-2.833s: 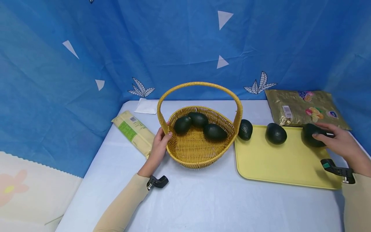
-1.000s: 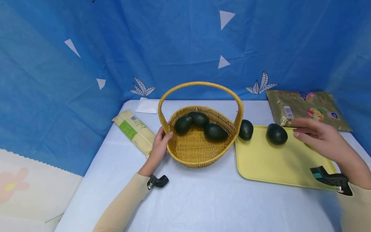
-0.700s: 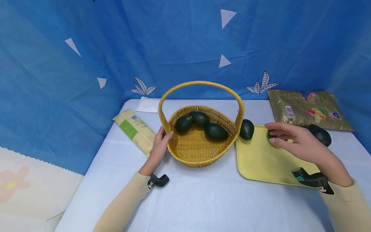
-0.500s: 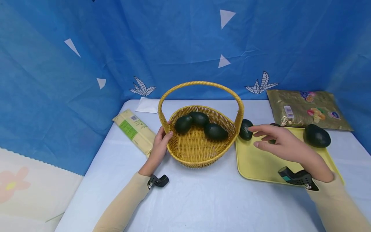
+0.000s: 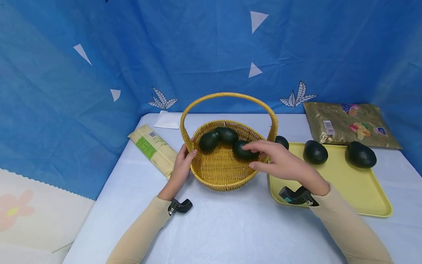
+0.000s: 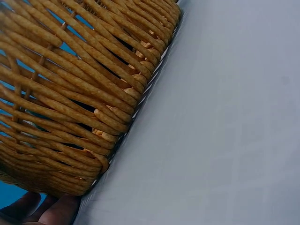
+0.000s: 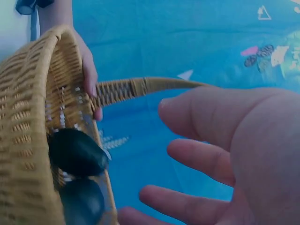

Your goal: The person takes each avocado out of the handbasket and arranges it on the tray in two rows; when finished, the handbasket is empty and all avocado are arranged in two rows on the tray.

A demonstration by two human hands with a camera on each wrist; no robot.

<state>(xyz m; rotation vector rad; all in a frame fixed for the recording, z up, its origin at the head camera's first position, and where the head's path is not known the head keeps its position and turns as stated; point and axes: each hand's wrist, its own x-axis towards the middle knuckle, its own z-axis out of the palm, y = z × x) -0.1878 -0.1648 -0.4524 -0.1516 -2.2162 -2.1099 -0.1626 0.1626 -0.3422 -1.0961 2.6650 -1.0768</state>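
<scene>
The fingers (image 5: 255, 147) of the right hand (image 5: 283, 165) hang spread and empty over the wicker basket's (image 5: 211, 176) right rim — the nearest avocado (image 5: 242, 150) lies just beneath them, long axis slanting rightward — while the left hand (image 5: 182, 167) grips the left rim.

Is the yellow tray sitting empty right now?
No, the yellow tray has two dark avocados on it, one near its far edge and another toward its far right corner.
</scene>
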